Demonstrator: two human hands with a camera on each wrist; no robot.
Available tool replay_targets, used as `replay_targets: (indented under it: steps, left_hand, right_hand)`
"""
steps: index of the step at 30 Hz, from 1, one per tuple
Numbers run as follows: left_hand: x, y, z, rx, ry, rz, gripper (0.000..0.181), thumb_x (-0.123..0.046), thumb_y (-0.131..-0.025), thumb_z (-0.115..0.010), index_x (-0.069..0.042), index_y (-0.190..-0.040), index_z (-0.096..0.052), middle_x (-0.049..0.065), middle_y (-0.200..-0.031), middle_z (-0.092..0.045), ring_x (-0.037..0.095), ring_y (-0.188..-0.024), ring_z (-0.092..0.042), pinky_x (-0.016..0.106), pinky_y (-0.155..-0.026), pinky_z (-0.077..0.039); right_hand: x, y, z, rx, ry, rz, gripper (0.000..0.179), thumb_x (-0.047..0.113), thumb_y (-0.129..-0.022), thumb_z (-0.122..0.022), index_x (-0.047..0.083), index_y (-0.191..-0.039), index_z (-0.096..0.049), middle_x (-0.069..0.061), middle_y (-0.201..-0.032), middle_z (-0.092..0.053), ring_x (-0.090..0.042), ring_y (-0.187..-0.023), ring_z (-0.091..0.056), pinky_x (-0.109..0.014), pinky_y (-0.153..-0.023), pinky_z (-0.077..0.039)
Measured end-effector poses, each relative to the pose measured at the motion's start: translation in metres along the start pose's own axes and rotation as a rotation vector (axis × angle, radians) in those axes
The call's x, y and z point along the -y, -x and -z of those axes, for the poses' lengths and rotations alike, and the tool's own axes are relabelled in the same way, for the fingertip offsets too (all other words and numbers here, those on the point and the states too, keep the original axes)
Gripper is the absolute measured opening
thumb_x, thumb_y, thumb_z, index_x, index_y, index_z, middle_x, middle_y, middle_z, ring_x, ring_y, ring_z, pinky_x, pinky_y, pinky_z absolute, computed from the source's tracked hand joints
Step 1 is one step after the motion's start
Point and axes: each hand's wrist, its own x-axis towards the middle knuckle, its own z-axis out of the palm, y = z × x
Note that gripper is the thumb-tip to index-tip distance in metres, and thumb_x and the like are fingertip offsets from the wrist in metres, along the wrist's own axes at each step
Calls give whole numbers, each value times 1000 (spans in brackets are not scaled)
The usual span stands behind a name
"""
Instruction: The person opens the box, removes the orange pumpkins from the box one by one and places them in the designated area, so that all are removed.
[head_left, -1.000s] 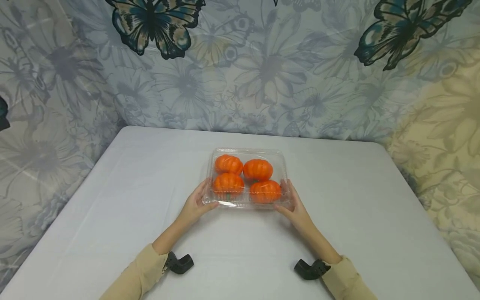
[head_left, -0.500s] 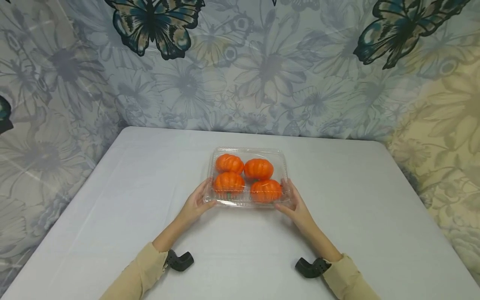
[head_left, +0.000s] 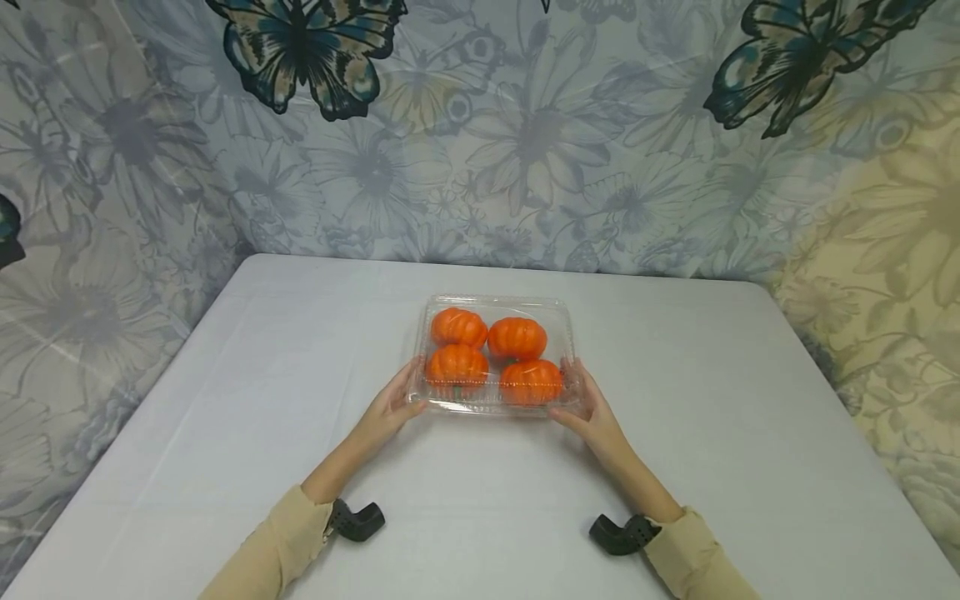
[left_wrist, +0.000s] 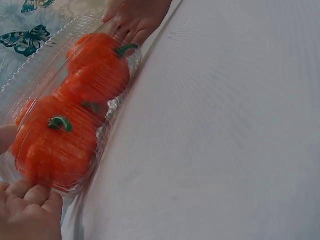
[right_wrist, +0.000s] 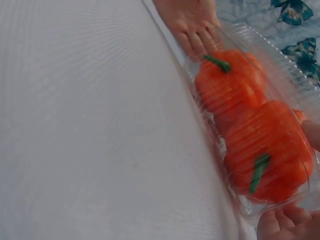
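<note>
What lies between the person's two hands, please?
The head view shows a clear container with four orange pumpkins between the left hand and right hand.

Left sleeve (head_left: 262, 550): plain beige cloth, creased, ending short of the wrist. Right sleeve (head_left: 701, 560) matches. Left wrist camera (head_left: 357, 522) black, stubby, bent like an elbow, rounded; right wrist camera (head_left: 621, 536) same build.

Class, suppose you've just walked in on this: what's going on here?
A person is holding a clear box from both sides, the left hand at one end and the right hand at the other. Inside are four orange pumpkins, two behind two. Whether the box rests on the white table or is slightly raised is hard to tell.
</note>
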Motion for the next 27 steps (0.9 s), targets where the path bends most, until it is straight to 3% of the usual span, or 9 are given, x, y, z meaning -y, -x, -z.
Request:
replay_targets:
  steps: [5, 12, 22, 27]
  left_hand:
    - [2, 0, 2, 48, -1, -1, 59, -8, -93, -45, 5, -140, -13, 18, -145, -11, 28, -132, -11, 39, -105, -14]
    - [2, 6, 6, 73, -16, -16, 53, -8, -96, -39, 6, -140, -13, 20, -144, -11, 28, -131, -13, 33, -105, -13]
    - [-3, 3, 4, 81, 34, 24, 55, -14, -97, -38, 4, -141, -10, 14, -146, -9, 21, -132, -11, 30, -105, -13]
    - [-3, 3, 4, 73, 45, 20, 55, -12, -97, -37, 6, -140, -8, 17, -145, -6, 24, -132, -8, 34, -106, -10]
  right_hand:
    - [0, 0, 3, -7, -45, -24, 81, -3, -83, -58, 1, -143, -3, -11, -147, -12, -27, -131, -14, -19, -94, -34]
    - [1, -3, 3, 47, -197, -1, 86, -12, -81, -56, -3, -141, 5, -14, -147, -2, -24, -133, -2, -29, -105, -12]
    - [2, -1, 3, 3, -123, -27, 86, -7, -80, -61, -2, -141, -1, -13, -147, -9, -25, -132, -9, -21, -101, -22]
    - [4, -2, 2, -19, -105, -36, 85, -7, -79, -62, -4, -140, -4, -16, -146, -12, -27, -132, -13, -23, -101, -23]
